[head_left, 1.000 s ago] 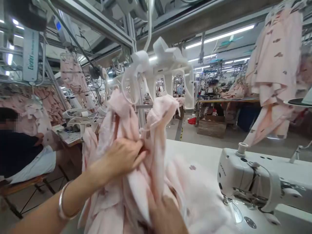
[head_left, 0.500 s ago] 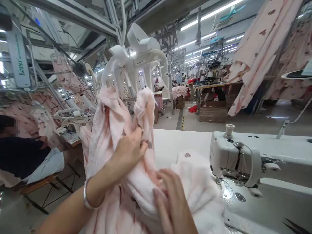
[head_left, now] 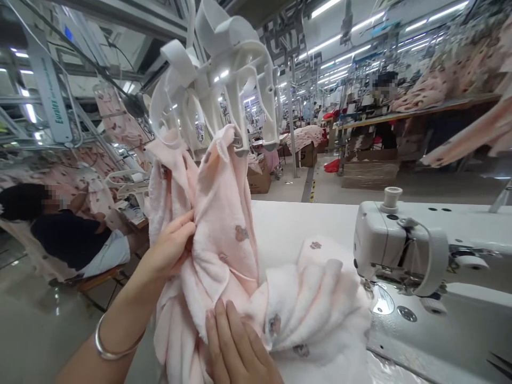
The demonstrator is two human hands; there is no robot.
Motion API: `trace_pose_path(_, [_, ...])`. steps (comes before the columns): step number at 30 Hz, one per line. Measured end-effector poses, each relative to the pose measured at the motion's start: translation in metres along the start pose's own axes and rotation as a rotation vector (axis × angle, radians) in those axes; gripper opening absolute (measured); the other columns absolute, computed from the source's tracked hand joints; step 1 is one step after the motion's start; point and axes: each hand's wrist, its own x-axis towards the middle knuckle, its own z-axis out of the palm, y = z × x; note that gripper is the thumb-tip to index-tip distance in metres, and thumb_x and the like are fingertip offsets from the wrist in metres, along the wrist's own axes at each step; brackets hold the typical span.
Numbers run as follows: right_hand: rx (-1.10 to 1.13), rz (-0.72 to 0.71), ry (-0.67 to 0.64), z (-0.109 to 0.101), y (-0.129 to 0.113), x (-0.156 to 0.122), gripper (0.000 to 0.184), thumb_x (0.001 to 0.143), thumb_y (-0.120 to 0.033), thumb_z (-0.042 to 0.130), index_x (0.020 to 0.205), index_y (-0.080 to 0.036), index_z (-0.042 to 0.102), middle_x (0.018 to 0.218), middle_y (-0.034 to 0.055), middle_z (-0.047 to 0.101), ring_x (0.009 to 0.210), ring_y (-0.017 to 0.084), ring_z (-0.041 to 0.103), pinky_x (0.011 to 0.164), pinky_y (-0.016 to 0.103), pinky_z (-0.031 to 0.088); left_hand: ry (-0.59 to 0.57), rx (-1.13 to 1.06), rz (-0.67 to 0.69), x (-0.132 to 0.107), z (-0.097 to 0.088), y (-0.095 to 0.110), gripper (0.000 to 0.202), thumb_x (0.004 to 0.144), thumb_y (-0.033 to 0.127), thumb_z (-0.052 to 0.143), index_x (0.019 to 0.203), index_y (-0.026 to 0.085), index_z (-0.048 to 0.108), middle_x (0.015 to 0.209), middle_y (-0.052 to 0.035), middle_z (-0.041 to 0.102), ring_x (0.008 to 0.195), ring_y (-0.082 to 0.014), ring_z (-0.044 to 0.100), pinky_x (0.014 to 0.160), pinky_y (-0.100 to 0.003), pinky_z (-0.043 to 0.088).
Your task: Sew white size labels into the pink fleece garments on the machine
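View: head camera, looking forward and down.

Left hand [head_left: 170, 245]: open, fingers extended and pressed against a fold of the pink fleece garment [head_left: 224, 229], with no closed grip shown. A metal bangle [head_left: 108, 344] sits on the left wrist.

Right hand [head_left: 236, 346]: open, fingers spread and pointing upward against the garment's lower folds, at the bottom edge of the view.

Garment position: the top is gathered at a white plastic hanger clamp [head_left: 236, 69] and the body hangs down between the two hands. The remaining cloth spreads in ruffled folds across the white worktop [head_left: 304, 229], ending just beside the sewing machine [head_left: 400, 250]. Small brownish motifs are printed on the fabric.

Sewing machine: located to the right of the garment, with a thread guide post [head_left: 391, 194] on top of the head.

Surroundings: a seated co-worker [head_left: 68, 240] in a dark top works to the left, beyond the garment. A second co-worker [head_left: 384, 101] stands at a far bench on the right. Cardboard boxes [head_left: 259, 178] stand on the floor [head_left: 280, 186] in the aisle beyond the worktop
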Motion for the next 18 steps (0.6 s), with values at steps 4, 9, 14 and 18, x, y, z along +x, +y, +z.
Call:
trace_pose_path(4, [0.020, 0.011, 0.014, -0.001, 0.000, -0.004, 0.040, 0.095, -0.010, 0.029, 0.101, -0.011, 0.069, 0.111, 0.0071, 0.067, 0.104, 0.021, 0.061, 0.081, 0.030, 0.042, 0.000, -0.080, -0.004, 0.002, 0.004, -0.001, 0.046, 0.063, 0.016, 0.057, 0.108, 0.017, 0.063, 0.074, -0.0007, 0.068, 0.069, -0.0176, 0.062, 0.062, -0.024, 0.049])
trace_pose_path(9, [0.030, 0.064, 0.077, 0.000, -0.001, -0.002, 0.041, 0.094, -0.009, 0.029, 0.096, -0.013, 0.070, 0.105, 0.0052, 0.069, 0.099, 0.019, 0.063, 0.079, 0.029, 0.042, 0.009, -0.074, 0.003, -0.002, 0.008, 0.000, 0.045, 0.063, 0.014, 0.055, 0.107, 0.017, 0.064, 0.075, 0.0007, 0.069, 0.072, -0.0183, 0.064, 0.066, -0.025, 0.050])
trace_pose_path(14, [0.026, -0.086, -0.131, -0.022, 0.017, 0.012, 0.045, 0.094, -0.007, 0.024, 0.102, -0.011, 0.068, 0.109, 0.0060, 0.068, 0.102, 0.019, 0.062, 0.079, 0.027, 0.045, 0.002, -0.070, 0.027, -0.004, 0.010, 0.000, 0.046, 0.063, 0.013, 0.054, 0.108, 0.016, 0.063, 0.077, 0.0002, 0.068, 0.073, -0.0175, 0.064, 0.066, -0.024, 0.050])
trace_pose_path(18, [0.032, -0.086, -0.180, -0.029, 0.022, 0.010, 0.045, 0.093, -0.007, 0.024, 0.109, -0.011, 0.066, 0.115, 0.0077, 0.065, 0.109, 0.020, 0.059, 0.081, 0.028, 0.045, -0.007, -0.060, 0.034, -0.004, 0.015, 0.001, 0.045, 0.064, 0.014, 0.053, 0.108, 0.016, 0.062, 0.078, 0.0001, 0.067, 0.073, -0.0168, 0.063, 0.065, -0.023, 0.049])
